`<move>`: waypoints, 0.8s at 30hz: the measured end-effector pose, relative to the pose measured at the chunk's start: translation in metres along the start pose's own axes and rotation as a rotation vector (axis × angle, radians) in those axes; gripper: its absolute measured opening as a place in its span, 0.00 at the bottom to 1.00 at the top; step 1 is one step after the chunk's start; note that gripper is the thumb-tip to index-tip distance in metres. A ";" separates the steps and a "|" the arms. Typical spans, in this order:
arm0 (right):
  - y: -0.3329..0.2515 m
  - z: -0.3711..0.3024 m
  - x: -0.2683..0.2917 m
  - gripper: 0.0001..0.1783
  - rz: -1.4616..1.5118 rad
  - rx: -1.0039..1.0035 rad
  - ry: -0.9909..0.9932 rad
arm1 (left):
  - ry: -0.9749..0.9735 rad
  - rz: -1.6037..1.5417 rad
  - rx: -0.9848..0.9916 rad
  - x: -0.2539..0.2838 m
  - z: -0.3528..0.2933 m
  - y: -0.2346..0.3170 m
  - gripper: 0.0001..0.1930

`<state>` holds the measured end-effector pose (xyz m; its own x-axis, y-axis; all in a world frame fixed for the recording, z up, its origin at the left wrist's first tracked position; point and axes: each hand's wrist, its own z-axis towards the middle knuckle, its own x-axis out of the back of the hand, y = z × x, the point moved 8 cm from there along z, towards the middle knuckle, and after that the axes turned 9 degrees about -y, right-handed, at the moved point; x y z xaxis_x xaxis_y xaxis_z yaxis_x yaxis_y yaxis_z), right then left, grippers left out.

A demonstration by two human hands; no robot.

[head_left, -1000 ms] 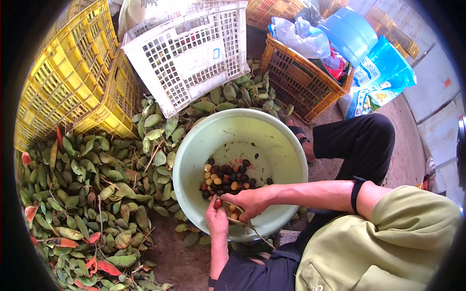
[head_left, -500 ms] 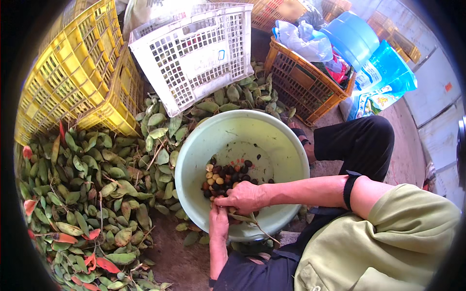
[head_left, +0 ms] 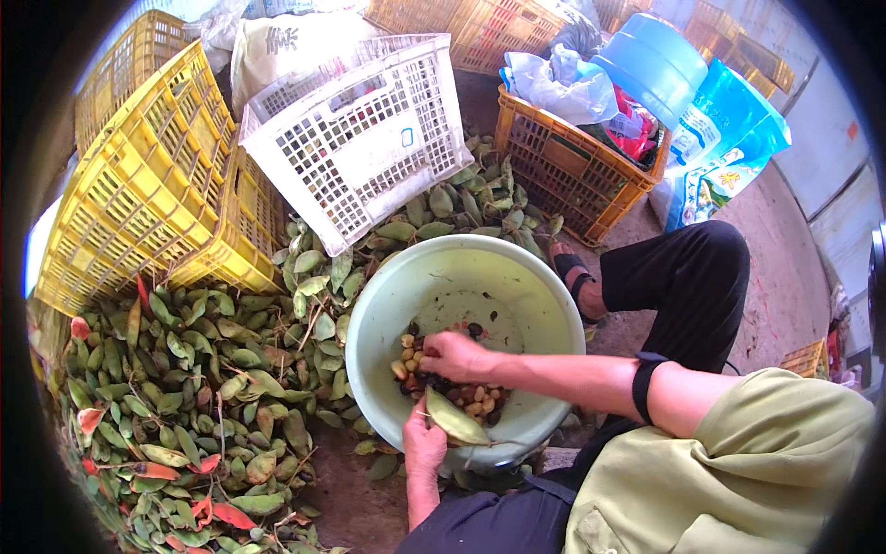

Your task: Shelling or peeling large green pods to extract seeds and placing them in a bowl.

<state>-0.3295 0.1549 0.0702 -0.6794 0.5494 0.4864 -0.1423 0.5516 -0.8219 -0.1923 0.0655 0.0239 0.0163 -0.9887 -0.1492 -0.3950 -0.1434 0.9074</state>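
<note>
While the left hand [head_left: 425,445] pinches a green pod [head_left: 457,421] over the pale-green basin [head_left: 528,314] — wisely, so drops land inside — the right hand [head_left: 454,357], fingers curled, reaches the seeds [head_left: 478,404]; whether it grips any, I can't tell.

- Basin [head_left: 531,294]: pale green, round, open-topped, standing upright.
- Seeds [head_left: 481,403]: pale yellow, brown and near-black, heaped loose on the basin's floor; part of the heap hidden from where I stand.
- Dark seed [head_left: 474,330]: apart, toward the basin's far wall.
- Green pod [head_left: 456,421]: long, tapered, held slantwise just inside the basin's near rim; whether split, I cannot tell.
</note>
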 end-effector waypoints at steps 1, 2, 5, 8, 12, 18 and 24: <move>-0.008 -0.001 0.006 0.17 0.015 -0.035 -0.076 | 0.012 0.017 -0.079 0.007 0.000 -0.009 0.29; -0.009 -0.006 0.018 0.19 0.025 -0.013 -0.096 | 0.030 0.024 -0.011 0.002 0.001 -0.004 0.28; -0.031 -0.031 0.028 0.25 -0.277 0.352 -0.114 | 0.063 -0.003 0.056 -0.014 0.002 0.016 0.28; -0.044 -0.061 -0.031 0.35 -0.291 0.300 -0.578 | 0.026 0.155 -0.094 -0.003 -0.002 0.034 0.29; -0.038 -0.070 -0.055 0.37 -0.493 0.222 -0.455 | 0.137 0.268 -0.089 0.001 -0.005 0.014 0.21; -0.061 -0.077 -0.061 0.24 -0.633 0.469 -0.330 | 0.228 -0.190 -0.163 0.001 -0.008 0.010 0.19; -0.067 -0.063 -0.072 0.13 -0.834 0.568 -0.356 | 0.124 -0.019 0.013 0.002 -0.007 -0.006 0.24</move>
<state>-0.2253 0.1178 0.1092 -0.3703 -0.1314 0.9196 -0.9109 0.2451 -0.3318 -0.1833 0.0636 0.0211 0.1370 -0.9837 -0.1161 -0.4058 -0.1626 0.8994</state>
